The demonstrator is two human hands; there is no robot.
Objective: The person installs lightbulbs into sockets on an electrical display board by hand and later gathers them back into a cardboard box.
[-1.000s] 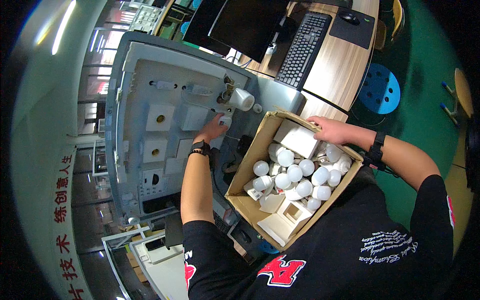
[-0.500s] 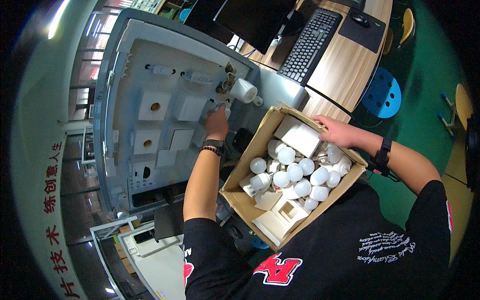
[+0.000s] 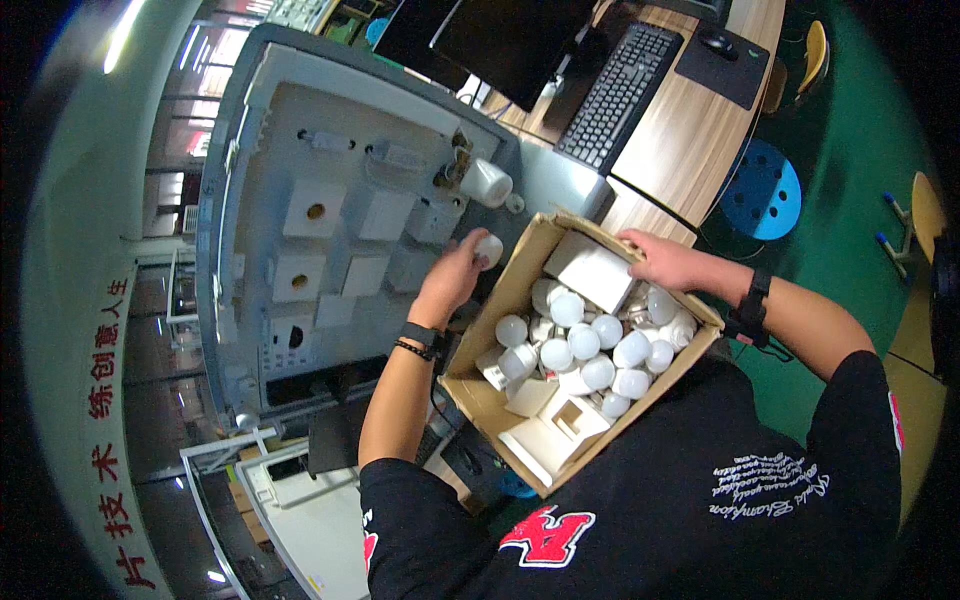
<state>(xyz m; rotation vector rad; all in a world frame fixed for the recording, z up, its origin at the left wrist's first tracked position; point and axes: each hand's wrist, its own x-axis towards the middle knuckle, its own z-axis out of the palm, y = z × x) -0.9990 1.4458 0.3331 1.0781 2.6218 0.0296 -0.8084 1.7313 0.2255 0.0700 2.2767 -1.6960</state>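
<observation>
My left hand (image 3: 455,278) is closed around a white light bulb (image 3: 489,251), whose rounded end shows past the fingers. It is between a grey upright panel (image 3: 235,190) and an open cardboard box (image 3: 505,440). My right hand (image 3: 662,262) grips the box's far right rim, thumb inside. Several white light bulbs (image 3: 584,341) lie heaped in the box. A white carton (image 3: 590,270) lies at its far end, and a white square part with an opening (image 3: 572,418) at its near end. The panel carries white square plates (image 3: 315,208) and a white cylindrical lamp (image 3: 487,183).
Beyond the box stands a wooden desk (image 3: 660,130) with a black keyboard (image 3: 620,95), a mouse (image 3: 717,42) on a mat and dark monitors (image 3: 510,45). A blue round stool (image 3: 762,190) is on the green floor at right. A white-topped table (image 3: 315,530) stands at lower left.
My left hand has drawn back from the panel toward the box, and a white bulb now shows in its fingers. My right hand still holds the box rim; the box has barely shifted.
</observation>
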